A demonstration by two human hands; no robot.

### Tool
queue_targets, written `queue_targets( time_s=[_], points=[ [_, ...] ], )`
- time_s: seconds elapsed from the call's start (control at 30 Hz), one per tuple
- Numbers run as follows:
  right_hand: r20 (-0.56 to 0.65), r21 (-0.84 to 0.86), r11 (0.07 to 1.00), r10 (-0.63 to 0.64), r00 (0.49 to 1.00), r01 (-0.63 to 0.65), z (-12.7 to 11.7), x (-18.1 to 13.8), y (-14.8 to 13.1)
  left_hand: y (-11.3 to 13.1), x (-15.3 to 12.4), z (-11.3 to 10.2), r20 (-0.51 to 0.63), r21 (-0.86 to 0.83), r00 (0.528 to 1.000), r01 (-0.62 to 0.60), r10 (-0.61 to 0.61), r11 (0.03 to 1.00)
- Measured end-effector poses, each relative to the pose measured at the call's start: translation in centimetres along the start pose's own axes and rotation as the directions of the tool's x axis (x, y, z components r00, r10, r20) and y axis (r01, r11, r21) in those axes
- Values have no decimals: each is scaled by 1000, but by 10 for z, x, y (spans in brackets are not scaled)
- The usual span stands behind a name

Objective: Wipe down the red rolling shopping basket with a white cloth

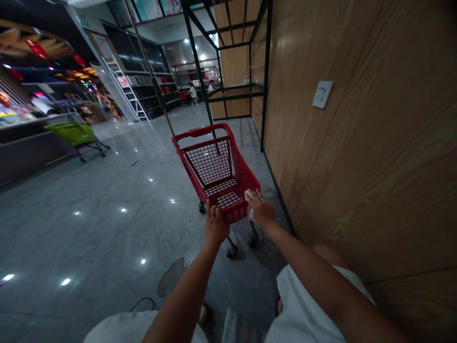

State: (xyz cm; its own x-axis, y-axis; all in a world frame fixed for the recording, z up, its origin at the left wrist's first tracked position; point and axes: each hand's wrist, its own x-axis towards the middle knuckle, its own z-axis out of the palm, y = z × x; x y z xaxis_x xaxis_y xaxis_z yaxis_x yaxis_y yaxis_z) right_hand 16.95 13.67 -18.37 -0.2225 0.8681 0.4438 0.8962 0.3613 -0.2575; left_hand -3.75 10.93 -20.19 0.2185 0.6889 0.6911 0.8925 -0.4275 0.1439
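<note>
A red plastic shopping cart [209, 164] with grid walls stands in front of me, its near end towards my knees. My left hand [216, 226] is closed over the near left corner of its rim, a ring on one finger. At the near right corner, my right hand [262, 209] holds a crumpled white wipe [249, 194] against the rim. Part of the wipe also shows below the fingers. Through the grid, the basket shows nothing lying in it. Black casters [232, 251] carry the cart on the floor.
A wooden wall [357, 157] with a white socket [323, 94] runs close along my right. Beyond the cart rises a dark metal frame [264, 95]. A green cart [71, 132] stands left by a counter. A ladder [134, 97] and distant people are farther back. A cable [144, 300] lies near my feet.
</note>
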Motion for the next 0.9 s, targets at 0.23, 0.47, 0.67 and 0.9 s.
queue_targets(
  time_s=[0.23,0.47,0.67,0.9],
  points=[
    [-88,49,996,-66,994,70,10,-8,-8,8,0,2,-27,9,999,19,-18,1000],
    [-25,153,890,-430,902,429,24,-31,-62,12,0,-7,30,33,994,-102,101,994],
    [40,12,997,-71,997,70,-3,-8,-11,15,-4,-10,20,-7,999,32,-32,999],
    [-5,0,1000,19,1000,-19,1,-13,-8,22,-5,-3,-11,25,998,65,-65,998]
  ],
)
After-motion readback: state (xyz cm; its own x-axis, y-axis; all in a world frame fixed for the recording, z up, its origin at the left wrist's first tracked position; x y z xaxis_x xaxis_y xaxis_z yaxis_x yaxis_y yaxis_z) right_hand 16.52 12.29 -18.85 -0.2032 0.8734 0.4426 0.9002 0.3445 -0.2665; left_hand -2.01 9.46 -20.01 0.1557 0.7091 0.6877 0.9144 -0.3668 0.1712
